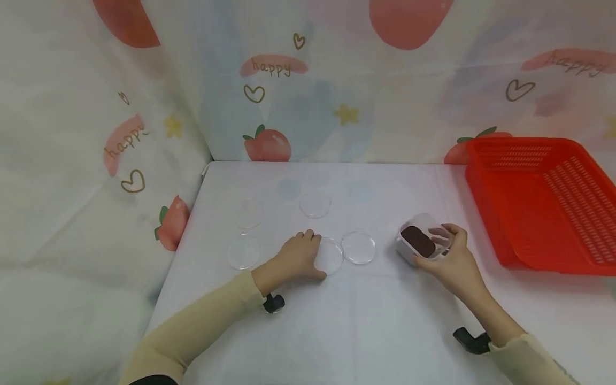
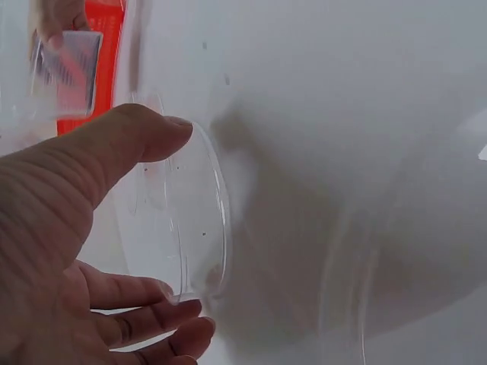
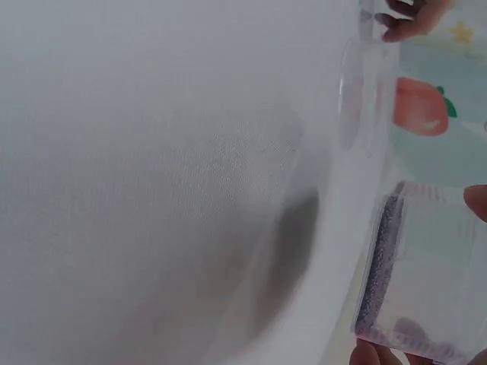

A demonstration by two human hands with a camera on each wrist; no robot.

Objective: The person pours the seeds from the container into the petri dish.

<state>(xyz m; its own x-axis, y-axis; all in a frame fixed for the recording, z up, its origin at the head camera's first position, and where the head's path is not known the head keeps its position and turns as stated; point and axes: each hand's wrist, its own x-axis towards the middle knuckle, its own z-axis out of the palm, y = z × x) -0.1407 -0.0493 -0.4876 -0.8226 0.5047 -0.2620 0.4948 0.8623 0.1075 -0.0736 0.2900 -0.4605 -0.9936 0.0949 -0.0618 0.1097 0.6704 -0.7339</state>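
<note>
A clear round dish, like a petri dish, is pinched across its rim between the thumb and fingers of my left hand. In the left wrist view the thumb lies at one side of the dish, the fingers at the opposite side. Touching or nearly touching it on the right is another clear dish. My right hand grips a clear plastic box, tilted, by its sides. Inside lies a dark brown block; in the right wrist view a dark layer shows along the box's wall.
More clear dishes lie on the white tabletop: one at the back middle, one at the back left and one left of my hand. A red plastic basket stands on the right. Printed cloth hangs behind and along the left.
</note>
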